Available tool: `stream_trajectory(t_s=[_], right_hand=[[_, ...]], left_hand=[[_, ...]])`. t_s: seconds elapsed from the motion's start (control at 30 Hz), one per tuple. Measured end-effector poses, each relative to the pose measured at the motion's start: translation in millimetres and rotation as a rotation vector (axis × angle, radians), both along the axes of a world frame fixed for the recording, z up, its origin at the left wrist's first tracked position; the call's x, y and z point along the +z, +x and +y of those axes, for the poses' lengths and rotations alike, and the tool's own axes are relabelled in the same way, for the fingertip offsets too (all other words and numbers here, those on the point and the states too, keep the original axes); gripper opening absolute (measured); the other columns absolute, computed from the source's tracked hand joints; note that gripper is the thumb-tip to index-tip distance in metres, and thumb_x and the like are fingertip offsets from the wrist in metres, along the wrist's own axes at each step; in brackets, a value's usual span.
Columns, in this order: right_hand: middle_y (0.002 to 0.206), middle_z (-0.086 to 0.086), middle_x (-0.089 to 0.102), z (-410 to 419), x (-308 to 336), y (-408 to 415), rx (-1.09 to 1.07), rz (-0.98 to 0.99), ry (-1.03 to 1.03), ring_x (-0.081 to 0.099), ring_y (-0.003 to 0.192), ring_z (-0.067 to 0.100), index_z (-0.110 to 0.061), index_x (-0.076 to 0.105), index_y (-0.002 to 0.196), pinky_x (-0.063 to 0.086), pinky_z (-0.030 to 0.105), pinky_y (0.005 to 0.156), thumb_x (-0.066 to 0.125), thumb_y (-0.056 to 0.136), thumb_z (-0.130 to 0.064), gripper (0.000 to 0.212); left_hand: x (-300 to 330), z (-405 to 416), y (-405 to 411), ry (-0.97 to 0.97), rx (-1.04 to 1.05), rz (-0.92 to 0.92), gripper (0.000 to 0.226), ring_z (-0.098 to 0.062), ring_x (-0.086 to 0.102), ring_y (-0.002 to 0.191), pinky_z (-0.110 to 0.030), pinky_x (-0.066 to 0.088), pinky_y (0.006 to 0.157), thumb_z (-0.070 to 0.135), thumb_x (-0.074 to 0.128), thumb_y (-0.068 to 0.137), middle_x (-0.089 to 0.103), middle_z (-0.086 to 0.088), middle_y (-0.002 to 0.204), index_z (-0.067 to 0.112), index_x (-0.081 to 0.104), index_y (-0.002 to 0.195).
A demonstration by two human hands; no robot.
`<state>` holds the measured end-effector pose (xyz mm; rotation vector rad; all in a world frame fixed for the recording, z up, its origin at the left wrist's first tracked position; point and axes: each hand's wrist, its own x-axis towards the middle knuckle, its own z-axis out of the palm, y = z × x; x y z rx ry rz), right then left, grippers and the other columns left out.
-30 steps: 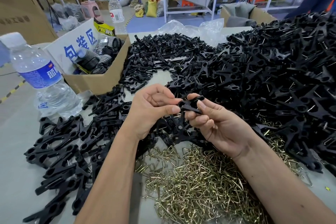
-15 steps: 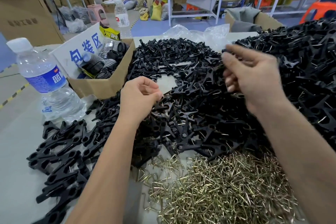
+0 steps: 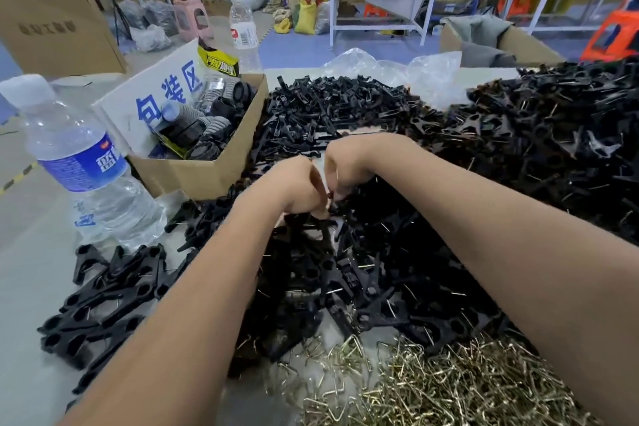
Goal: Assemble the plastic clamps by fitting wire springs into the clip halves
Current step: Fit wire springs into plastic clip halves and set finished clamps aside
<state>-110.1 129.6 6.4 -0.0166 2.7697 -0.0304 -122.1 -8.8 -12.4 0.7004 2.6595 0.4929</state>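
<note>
Centrally, black clip halves are heaped across the surface, wire springs piled at its near edge. Left hand and right hand meet over the heap; motion blur hides whether their fingers pinch anything. A water bottle stands near the left edge.

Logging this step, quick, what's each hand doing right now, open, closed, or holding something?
Left hand: fingers curled, down in the black clip pile; what it holds cannot be told.
Right hand: fingers curled beside the left; contents hidden, cannot be told.
</note>
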Motion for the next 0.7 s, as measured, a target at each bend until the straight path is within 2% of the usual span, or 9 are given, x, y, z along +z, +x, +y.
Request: stream_trajectory(t_s=[0.1, 0.17, 0.27, 0.33, 0.37, 0.47, 0.57, 0.63, 0.7], right_hand=[[0.095, 0.006, 0.070, 7, -2, -7, 0.028, -0.063, -0.032, 0.061, 0.091, 0.027, -0.009, 0.073, 0.095, 0.046, 0.030, 0.070, 0.084, 0.086, -0.026, 0.022], [0.094, 0.000, 0.071, 19, -1, -5, -0.009, 0.004, -0.107, 0.063, 0.095, 0.025, -0.009, 0.074, 0.100, 0.047, 0.030, 0.076, 0.083, 0.088, -0.030, 0.025], [0.075, -0.006, 0.064, 38, -2, -4, -0.115, 0.221, -0.318, 0.062, 0.072, 0.016, -0.003, 0.075, 0.102, 0.047, 0.023, 0.063, 0.077, 0.093, -0.024, 0.023], [0.079, 0.001, 0.065, 44, -4, -3, -0.224, 0.336, -0.526, 0.064, 0.061, 0.015, 0.000, 0.073, 0.101, 0.052, 0.018, 0.054, 0.074, 0.097, -0.019, 0.019], [0.086, 0.004, 0.065, 43, -5, -2, -0.290, 0.361, -0.661, 0.067, 0.064, 0.017, -0.003, 0.073, 0.101, 0.057, 0.020, 0.056, 0.073, 0.097, -0.016, 0.013], [0.102, 0.013, 0.065, 40, -10, 4, -0.398, 0.386, -0.900, 0.070, 0.077, 0.024, -0.005, 0.071, 0.105, 0.063, 0.029, 0.064, 0.071, 0.098, -0.011, 0.009], [0.097, 0.021, 0.069, 38, -13, 10, -0.431, 0.393, -1.030, 0.068, 0.067, 0.022, -0.004, 0.065, 0.098, 0.061, 0.028, 0.061, 0.066, 0.101, -0.006, 0.004], [0.093, 0.023, 0.068, 36, -15, 13, -0.463, 0.419, -1.105, 0.066, 0.062, 0.021, -0.002, 0.062, 0.099, 0.062, 0.029, 0.062, 0.062, 0.102, -0.003, 0.004], [0.092, 0.020, 0.070, 35, -16, 15, -0.496, 0.498, -1.064, 0.064, 0.066, 0.021, -0.004, 0.064, 0.103, 0.061, 0.032, 0.068, 0.063, 0.102, -0.006, 0.003]], left_hand=[[-3, -11, -10, 0.024, 0.040, 0.022, 0.021, -0.022, 0.067, 0.088, -0.034, 0.057, 0.073, 0.020, 0.093, 0.072, 0.072, -0.002, 0.091, 0.021, 0.078, 0.087], [-5, -17, -15, 0.104, 0.066, -0.011, 0.022, -0.017, 0.067, 0.081, -0.027, 0.050, 0.065, 0.023, 0.096, 0.070, 0.073, 0.004, 0.082, 0.025, 0.076, 0.078], [-6, -19, -20, 0.326, 0.154, -0.064, 0.023, -0.011, 0.071, 0.070, -0.019, 0.046, 0.053, 0.022, 0.098, 0.068, 0.076, 0.006, 0.071, 0.021, 0.077, 0.075], [-8, -18, -19, 0.471, 0.235, -0.067, 0.023, -0.005, 0.067, 0.057, -0.014, 0.043, 0.043, 0.021, 0.099, 0.067, 0.074, 0.008, 0.065, 0.020, 0.077, 0.074], [-9, -17, -19, 0.528, 0.270, -0.058, 0.023, -0.001, 0.064, 0.052, -0.013, 0.042, 0.040, 0.022, 0.098, 0.067, 0.073, 0.010, 0.062, 0.021, 0.077, 0.074], [-11, -16, -14, 0.670, 0.340, -0.043, 0.021, -0.001, 0.063, 0.052, -0.017, 0.044, 0.043, 0.025, 0.097, 0.070, 0.072, 0.009, 0.062, 0.024, 0.077, 0.075], [-16, -14, -10, 0.828, 0.416, -0.078, 0.015, -0.019, 0.071, 0.070, -0.028, 0.059, 0.056, 0.019, 0.093, 0.076, 0.076, -0.008, 0.078, 0.021, 0.078, 0.078], [-20, -12, -6, 0.923, 0.467, -0.103, 0.012, -0.024, 0.072, 0.072, -0.027, 0.058, 0.058, 0.015, 0.088, 0.082, 0.076, -0.012, 0.082, 0.020, 0.079, 0.077], [-24, -12, -3, 0.994, 0.527, -0.109, 0.010, -0.025, 0.074, 0.074, -0.027, 0.059, 0.061, 0.013, 0.084, 0.086, 0.077, -0.011, 0.083, 0.019, 0.079, 0.079]])
